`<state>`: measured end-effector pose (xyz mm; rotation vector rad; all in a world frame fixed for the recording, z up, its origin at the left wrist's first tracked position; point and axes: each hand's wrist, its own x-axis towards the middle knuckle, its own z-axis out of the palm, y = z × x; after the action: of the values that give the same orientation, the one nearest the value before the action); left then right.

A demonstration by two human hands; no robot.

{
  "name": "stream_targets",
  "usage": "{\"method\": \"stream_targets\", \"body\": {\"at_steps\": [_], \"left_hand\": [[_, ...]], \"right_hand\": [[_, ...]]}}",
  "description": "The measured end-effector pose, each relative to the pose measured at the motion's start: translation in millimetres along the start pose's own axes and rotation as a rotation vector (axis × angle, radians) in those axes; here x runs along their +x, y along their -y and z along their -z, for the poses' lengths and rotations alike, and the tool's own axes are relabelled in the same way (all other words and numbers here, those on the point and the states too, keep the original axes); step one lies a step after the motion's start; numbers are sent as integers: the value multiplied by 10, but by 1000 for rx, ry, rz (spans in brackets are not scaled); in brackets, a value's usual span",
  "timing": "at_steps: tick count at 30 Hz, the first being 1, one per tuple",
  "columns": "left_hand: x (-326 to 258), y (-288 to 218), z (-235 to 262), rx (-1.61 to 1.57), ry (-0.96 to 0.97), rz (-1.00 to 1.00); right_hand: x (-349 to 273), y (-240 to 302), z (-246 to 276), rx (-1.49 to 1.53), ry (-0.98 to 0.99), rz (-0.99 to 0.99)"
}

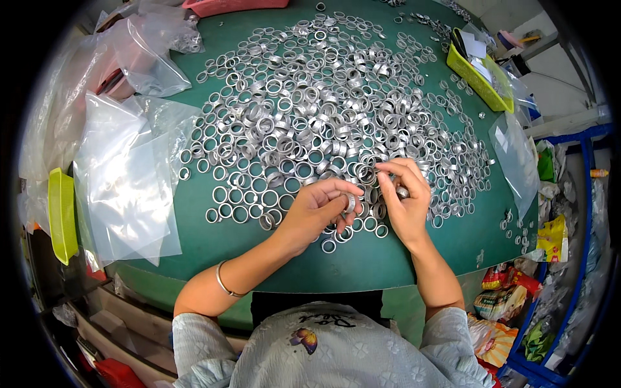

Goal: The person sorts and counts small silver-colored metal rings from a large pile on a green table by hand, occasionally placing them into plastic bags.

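A broad heap of silvery metal rings (310,129) covers the middle of a green table (310,271). At the heap's near edge, my left hand (320,208) pinches a metal ring (350,203) between thumb and fingers. My right hand (406,200) is just to the right of it, thumb and index finger brought together at the rings, with another ring (402,192) tucked against its curled fingers. Whether its fingertips also grip a ring is hard to make out among the heap. A few single rings (328,246) lie flat in front of my hands.
Clear plastic bags (129,187) spread over the table's left side, beside a yellow-green basket (63,216). Another such basket (479,76) with papers stands at the far right. A pink tray (236,5) is at the back. Blue shelving (576,258) holding packages stands right of the table.
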<state>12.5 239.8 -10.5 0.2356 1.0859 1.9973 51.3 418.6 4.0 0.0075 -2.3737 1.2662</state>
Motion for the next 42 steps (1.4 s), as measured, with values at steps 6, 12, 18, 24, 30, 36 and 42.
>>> {"method": "stream_targets", "body": {"at_steps": [6,12,18,24,30,36,42], "left_hand": [[-5,7,-6,37,9,39],[-7,49,2,36,40,69],[-15,43,-12,70,76,101],[-23,43,-19,83,76,124],[-27,40,-23,58,68,110],[-11,55,-20,19,72,20],[-15,64,4,107,116,0]], "right_hand": [[69,-18,4,-284,-45,-68],[77,-57,-11,-397,-14,-23],[76,-56,-3,-509,113,-73],[78,-61,-7,-492,64,-61],[93,-61,35,-387,4,-110],[84,-196,72,-78,-33,-230],[165,-160,205,-406,-28,-111]]}}
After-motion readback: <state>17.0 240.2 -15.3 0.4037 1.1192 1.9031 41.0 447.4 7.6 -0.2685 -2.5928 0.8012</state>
